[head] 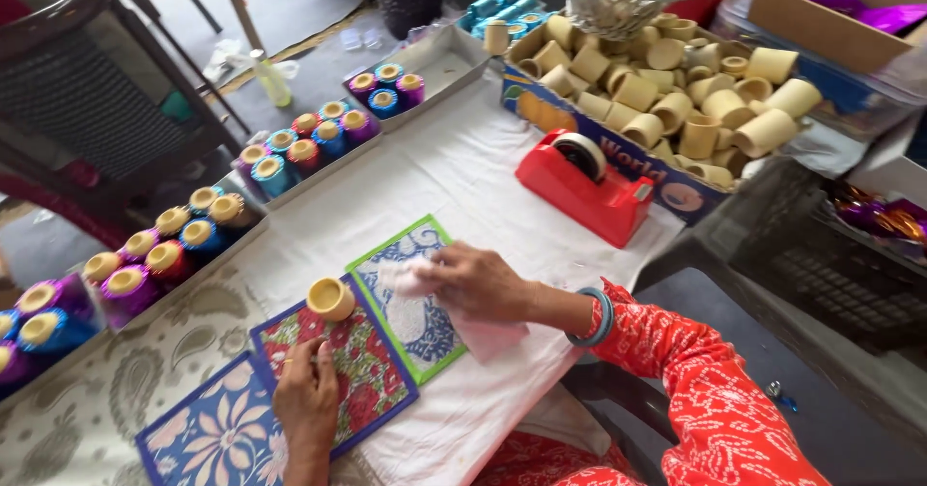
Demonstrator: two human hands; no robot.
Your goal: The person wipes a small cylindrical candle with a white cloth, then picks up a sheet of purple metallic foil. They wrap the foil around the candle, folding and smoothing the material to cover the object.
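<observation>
My right hand (473, 281) presses a pale pink cloth (483, 332) onto a green-framed board with a blue and white pattern (410, 298). My left hand (307, 397) rests on a blue-framed board with red flowers (357, 370), fingers curled around something thin that I cannot make out. A bare yellow spool (330, 299) stands on that board's far corner. A third board with pale flowers on blue (208, 438) lies at the near left. All three lie on a white sheet (463, 187).
A red tape dispenser (582, 185) sits beyond the boards. Behind it a cardboard box (618, 153) holds several bare yellow spools. Trays of foil-wrapped spools (174, 249) line the left side. Chairs stand at the far left; a dark crate (830, 274) is at right.
</observation>
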